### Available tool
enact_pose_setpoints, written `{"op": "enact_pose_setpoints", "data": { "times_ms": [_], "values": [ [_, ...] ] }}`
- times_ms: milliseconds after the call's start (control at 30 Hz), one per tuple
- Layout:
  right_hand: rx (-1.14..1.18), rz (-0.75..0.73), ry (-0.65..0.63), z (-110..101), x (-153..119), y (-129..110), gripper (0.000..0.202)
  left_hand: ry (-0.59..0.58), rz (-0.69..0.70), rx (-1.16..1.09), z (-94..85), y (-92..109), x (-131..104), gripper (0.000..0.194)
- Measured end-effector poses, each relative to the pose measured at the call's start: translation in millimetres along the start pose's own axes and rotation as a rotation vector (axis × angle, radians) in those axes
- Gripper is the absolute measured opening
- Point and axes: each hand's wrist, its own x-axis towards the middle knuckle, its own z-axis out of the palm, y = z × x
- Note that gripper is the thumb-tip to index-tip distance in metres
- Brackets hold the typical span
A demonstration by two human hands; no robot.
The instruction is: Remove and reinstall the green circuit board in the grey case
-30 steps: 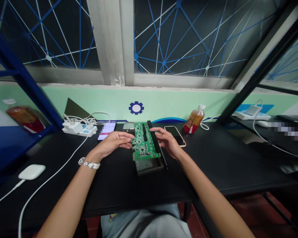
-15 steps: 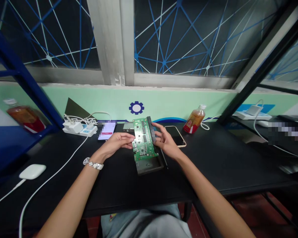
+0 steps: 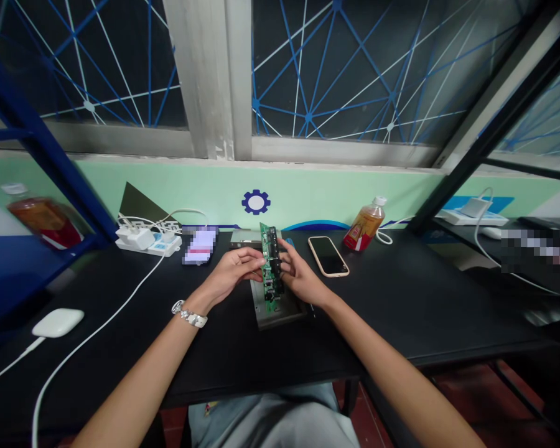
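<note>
A green circuit board with black components is held up nearly on edge between my two hands. My left hand pinches its left edge between thumb and fingers. On the other side, my right hand has its fingers closed against the board's right side; part of that contact is hidden. Below the board a grey metal case lies on the black table, partly covered by the board and my hands. A thin screwdriver-like tool shows only in part beside my right hand.
A phone in a pale case and a drink bottle stand to the right. On the left are a lit phone, a white power strip, a white charging case and a long white cable.
The circuit board has turned from showing its broad green face to nearly edge-on. My left hand has moved slightly right with it, and my right hand has shifted slightly left.
</note>
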Motion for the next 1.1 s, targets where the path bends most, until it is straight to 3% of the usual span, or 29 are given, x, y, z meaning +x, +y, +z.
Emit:
{"op": "enact_pose_setpoints", "data": {
  "times_ms": [200,467,600,933,1100],
  "values": [
    [0.003,-0.004,0.005,-5,0,-1,0.087,0.010,-0.011,0.011,-0.8,7,-2,0.026],
    [0.005,0.009,0.047,-16,0,-13,0.077,0.074,-0.152,0.054,-34.8,16,-3,0.026],
    [0.036,-0.002,0.040,-15,-2,-23,0.074,0.088,-0.173,0.079,-40.8,14,-2,0.027],
    [-0.059,0.000,-0.092,-3,-14,-46,0.092,0.167,-0.122,0.070,-23.1,-4,6,0.036],
    [-0.153,-0.064,-0.028,6,-14,-50,0.089,0.030,-0.017,0.030,-4.1,-1,2,0.038]
  ]
}}
